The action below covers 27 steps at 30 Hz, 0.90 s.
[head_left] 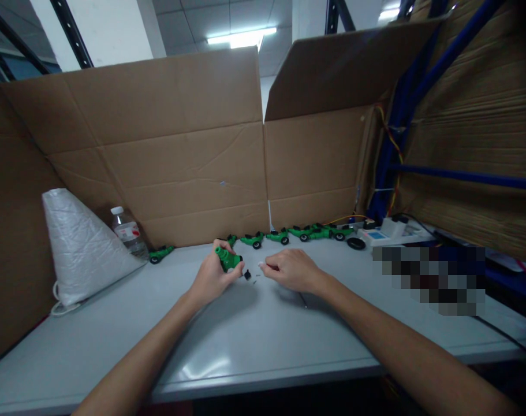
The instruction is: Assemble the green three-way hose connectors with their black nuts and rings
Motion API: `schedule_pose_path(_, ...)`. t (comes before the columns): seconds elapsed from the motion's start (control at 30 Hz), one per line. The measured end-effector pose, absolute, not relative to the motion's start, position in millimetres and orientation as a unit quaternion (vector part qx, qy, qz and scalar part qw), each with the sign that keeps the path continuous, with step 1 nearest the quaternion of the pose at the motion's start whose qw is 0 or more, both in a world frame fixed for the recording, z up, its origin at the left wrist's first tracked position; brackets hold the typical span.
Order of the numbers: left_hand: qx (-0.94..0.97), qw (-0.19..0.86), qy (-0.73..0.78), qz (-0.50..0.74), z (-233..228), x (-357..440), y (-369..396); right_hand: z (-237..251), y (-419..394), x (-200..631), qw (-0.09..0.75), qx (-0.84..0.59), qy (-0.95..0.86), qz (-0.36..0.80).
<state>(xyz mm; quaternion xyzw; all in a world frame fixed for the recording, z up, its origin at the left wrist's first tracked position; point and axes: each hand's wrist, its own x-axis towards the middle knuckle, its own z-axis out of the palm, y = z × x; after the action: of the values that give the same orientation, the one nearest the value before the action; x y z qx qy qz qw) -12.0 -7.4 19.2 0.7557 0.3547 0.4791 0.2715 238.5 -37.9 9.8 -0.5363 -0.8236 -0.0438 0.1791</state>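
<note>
My left hand (211, 276) is closed around a green toy car body (228, 259), tilted just above the table. Opposite it, my right hand (294, 269) is pinched, its fingertips a short way from the toy. Something small and whitish shows at those fingertips, too small to name. On the table between both hands lie a small black part (247, 275) and a few tiny pieces (254, 282). A thin dark rod (303, 300) pokes out below my right hand; its other end is hidden.
Several green toy cars (278, 237) line the back of the white table (228, 352). A water bottle (128, 233) and a silvery foam bag (87, 254) stand left. Rightward are a black ring (356, 244), a power strip (412, 232) and a blurred patch. Cardboard (180, 179) walls the back.
</note>
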Motion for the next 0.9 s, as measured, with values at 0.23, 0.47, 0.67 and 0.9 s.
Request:
schedule_pose_path(0.23, 0.653, 0.408, 0.359, 0.527, 13.4, -13.2, 15.0, 1.3, -28.4, 246.0, 0.119, -0.573, -0.809, -0.052)
schedule_pose_path(0.47, 0.634, 0.461, 0.358, 0.508, 11.5, -6.2, 9.2, -2.1, -27.7, 238.5, 0.109, -0.589, -0.798, -0.064)
schedule_pose_path(0.67, 0.634, 0.518, 0.353, 0.453, 11.0, -9.0, 8.5, 0.5, -23.3, 242.6, 0.203, -0.606, -0.767, -0.047)
schedule_pose_path(0.9, 0.565, 0.664, 0.318, 0.374, 17.9, -12.5, 0.5, 3.5, -27.6, 235.8, 0.271, -0.593, -0.758, -0.016)
